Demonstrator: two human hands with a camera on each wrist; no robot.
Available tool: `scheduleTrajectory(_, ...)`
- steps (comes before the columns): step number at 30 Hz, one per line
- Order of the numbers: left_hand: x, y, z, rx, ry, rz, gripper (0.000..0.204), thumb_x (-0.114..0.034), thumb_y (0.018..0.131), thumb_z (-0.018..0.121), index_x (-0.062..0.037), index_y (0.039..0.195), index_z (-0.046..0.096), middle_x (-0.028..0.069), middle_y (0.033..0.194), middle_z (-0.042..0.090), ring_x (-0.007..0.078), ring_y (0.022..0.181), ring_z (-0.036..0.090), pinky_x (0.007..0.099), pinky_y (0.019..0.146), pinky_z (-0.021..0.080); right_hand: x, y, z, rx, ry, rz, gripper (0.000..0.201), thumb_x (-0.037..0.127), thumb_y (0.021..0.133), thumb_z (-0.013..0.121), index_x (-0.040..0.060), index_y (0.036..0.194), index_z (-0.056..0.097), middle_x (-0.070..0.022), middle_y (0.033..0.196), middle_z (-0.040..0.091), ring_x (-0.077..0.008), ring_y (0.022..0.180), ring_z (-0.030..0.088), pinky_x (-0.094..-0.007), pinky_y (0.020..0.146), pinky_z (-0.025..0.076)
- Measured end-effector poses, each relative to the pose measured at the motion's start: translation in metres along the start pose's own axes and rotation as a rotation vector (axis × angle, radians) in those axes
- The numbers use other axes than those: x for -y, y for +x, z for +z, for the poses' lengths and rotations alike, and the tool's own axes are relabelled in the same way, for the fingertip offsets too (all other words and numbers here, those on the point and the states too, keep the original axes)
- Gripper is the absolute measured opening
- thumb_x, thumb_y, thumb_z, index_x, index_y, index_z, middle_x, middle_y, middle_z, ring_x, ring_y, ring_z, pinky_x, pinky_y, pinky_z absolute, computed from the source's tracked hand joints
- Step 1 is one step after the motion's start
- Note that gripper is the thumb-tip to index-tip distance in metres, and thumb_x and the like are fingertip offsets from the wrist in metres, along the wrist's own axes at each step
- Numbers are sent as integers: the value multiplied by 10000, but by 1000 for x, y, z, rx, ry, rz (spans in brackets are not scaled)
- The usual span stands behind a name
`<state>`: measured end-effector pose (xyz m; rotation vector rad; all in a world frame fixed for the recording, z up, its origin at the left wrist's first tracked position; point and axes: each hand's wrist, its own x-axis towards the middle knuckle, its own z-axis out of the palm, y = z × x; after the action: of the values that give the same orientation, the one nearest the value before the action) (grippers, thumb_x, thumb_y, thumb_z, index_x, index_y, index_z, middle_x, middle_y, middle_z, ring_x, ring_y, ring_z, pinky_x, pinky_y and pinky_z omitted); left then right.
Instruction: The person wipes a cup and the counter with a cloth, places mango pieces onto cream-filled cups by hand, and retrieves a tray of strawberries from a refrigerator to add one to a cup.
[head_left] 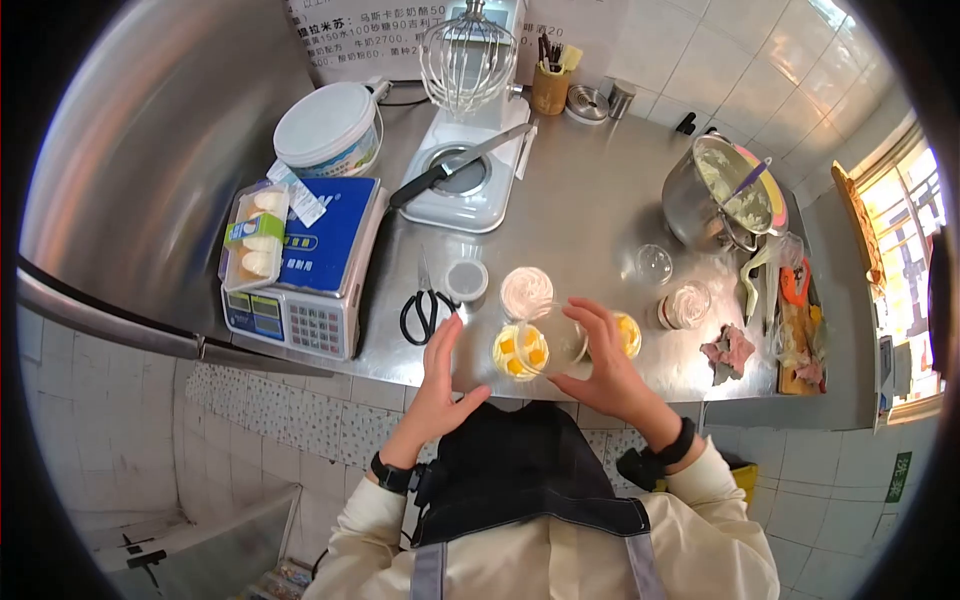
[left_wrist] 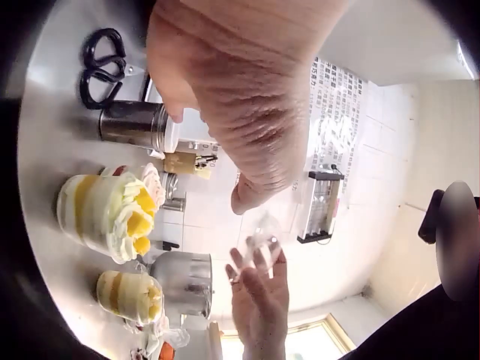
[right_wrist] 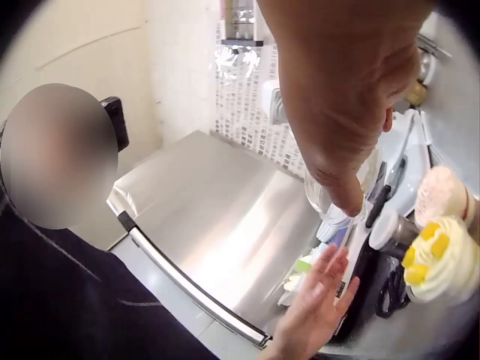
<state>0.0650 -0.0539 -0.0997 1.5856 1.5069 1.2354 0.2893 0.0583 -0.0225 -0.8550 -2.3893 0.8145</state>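
Note:
My right hand (head_left: 618, 378) holds a clear plastic dome lid (head_left: 556, 338) between thumb and fingers, above the counter's front edge. In the head view the lid overlaps a cup of cream topped with yellow fruit cubes (head_left: 510, 352). The left hand (head_left: 440, 388) is raised on the other side of that cup, fingers extended and thumb spread, holding nothing. Partly behind the right hand stands a second fruit-topped cup (head_left: 629, 335). A cup with pale pink cream (head_left: 526, 291) is just behind the first. The left wrist view shows the first cup's layers (left_wrist: 86, 210) from the side.
Black-handled scissors (head_left: 428, 312) and a small lidded jar (head_left: 466, 280) lie left of the cups. To the right are another pink cream cup (head_left: 686, 304), a crumpled cloth (head_left: 728, 354) and a steel pot (head_left: 690, 200). A knife (head_left: 460, 166) rests across the mixer; a scale (head_left: 318, 318) stands left.

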Motion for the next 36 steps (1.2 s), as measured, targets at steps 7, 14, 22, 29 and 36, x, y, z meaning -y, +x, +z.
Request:
scheduleTrajectory(7,8,3,12,81,52,37,929,-267,739,720,-30,1427,142,187,1477,131,340,1363,141,422,1097,160,-28,-17,48,21,89,95,779,104,636,767,44,1294,353,-176,1289,389,-350,1204,383,-409,1004,338)
scheduleTrajectory(14,24,10,30,109,100,51,989,-311,719,740,-25,1432,117,181,1487,133,353,1373,124,433,1107,147,-35,-15,72,3,22,69,770,113,634,764,47,1293,371,-187,1285,400,-376,1170,412,-422,977,363)
scheduleTrajectory(22,35,19,51,128,50,1,1066,-350,690,761,-23,1437,75,202,1481,135,367,1372,119,440,1108,145,-42,-17,83,-16,36,97,774,99,624,769,41,1287,374,-220,1282,397,-401,1157,434,-426,966,384)
scheduleTrajectory(29,47,21,63,104,-88,-58,1154,-302,657,798,-25,1435,-8,204,1480,145,363,1364,149,431,1104,163,-43,-16,83,10,49,121,766,65,620,751,34,1283,369,-220,1281,397,-400,1165,430,-418,969,386)
scheduleTrajectory(36,60,21,72,76,-238,-35,1147,-286,671,795,-22,1432,-21,212,1471,185,344,1360,189,407,1102,182,-44,-14,83,17,55,91,757,42,627,732,28,1287,361,-217,1282,394,-400,1172,425,-410,981,376)
